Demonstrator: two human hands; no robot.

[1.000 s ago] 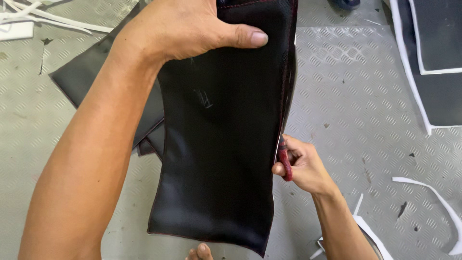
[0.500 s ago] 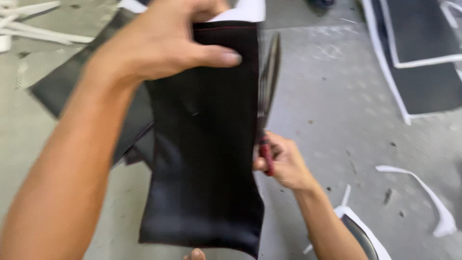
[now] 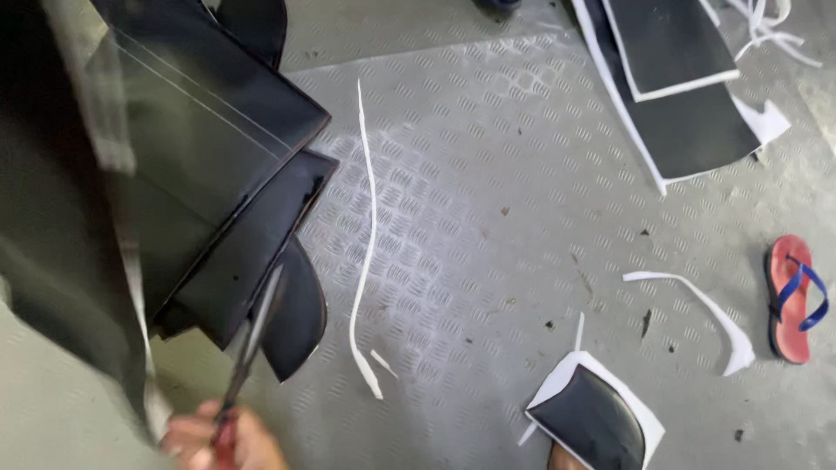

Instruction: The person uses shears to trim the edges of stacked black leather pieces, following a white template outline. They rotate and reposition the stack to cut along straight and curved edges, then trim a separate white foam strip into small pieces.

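Scissors raised against stacked black sheet pieces over a tread-plate floor

At 7 o'clock the right hand (image 3: 222, 439), blurred and cut off by the bottom edge, has its fingers closed round the red handles of the scissors (image 3: 252, 339), whose blades point up toward 12 and overlap the black sheet pieces (image 3: 218, 191) at 9 to 10 o'clock; these are dark, smooth, straight-edged with one curved lobe, motion-smeared on the left. The left hand is out of view. Farther out lie a white trim strip (image 3: 367, 235) at centre, a black offcut (image 3: 592, 418) at 5, a red sandal (image 3: 791, 300) at 3, and more black panels (image 3: 688, 113) at 1.
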